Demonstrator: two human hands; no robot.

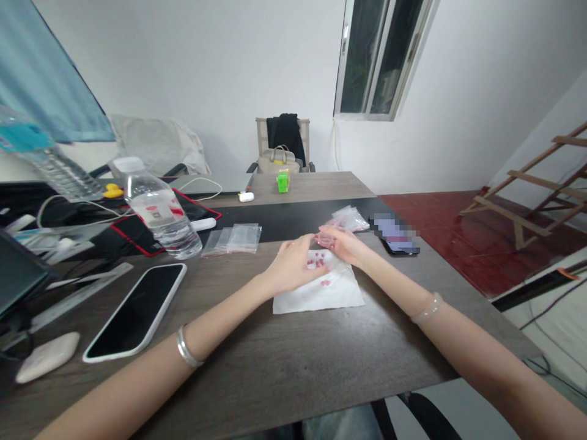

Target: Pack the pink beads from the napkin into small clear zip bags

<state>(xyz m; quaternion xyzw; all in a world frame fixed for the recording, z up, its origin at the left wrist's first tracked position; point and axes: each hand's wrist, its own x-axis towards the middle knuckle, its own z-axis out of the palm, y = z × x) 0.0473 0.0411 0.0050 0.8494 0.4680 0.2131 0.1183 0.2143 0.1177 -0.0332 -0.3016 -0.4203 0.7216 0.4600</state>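
Observation:
A white paper sheet [316,300] lies on the desk with several small pink-red pieces [325,283] scattered on it. My left hand [288,266] reaches over the sheet's left part, thumb spread away from the fingers. Its fingertips come up to a small clear plastic bag [323,240]; whether they touch it I cannot tell. My right hand [346,245] is closed on this bag, above the sheet's far edge. Pinkish contents seem to show through the plastic, too small to make out.
Clear bags [236,238] lie left of the sheet, and a bundle of packets [351,218] behind my right hand. A white-edged phone [137,311], a water bottle [158,211] and a soap-like block [48,356] stand left. Another phone [394,234] is right. A green box [283,181] sits farther back.

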